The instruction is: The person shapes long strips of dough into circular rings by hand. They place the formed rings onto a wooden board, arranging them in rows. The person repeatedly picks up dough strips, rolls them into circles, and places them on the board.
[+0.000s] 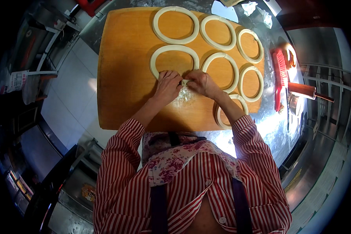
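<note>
On a wooden board (123, 78) lie several rings of pale dough. Both my hands are at the near side of one dough ring (174, 48), where its two ends come together. My left hand (168, 86) has its fingers closed on the ring's left end. My right hand (202, 82) pinches the right end, close beside the left fingertips. A short bit of dough shows between the hands; the rest of the join is hidden by my fingers. To the right of my right hand lies another dough ring (236, 74), and my right forearm passes over a lower ring (218, 117).
Beyond the board's right edge, a red-bristled brush (279, 64) and a rolling pin (301, 90) lie on the metal table (266, 128). Crumpled white plastic (265, 17) and a white scraper-like sheet (224, 11) are at the far side. Metal racks stand at right.
</note>
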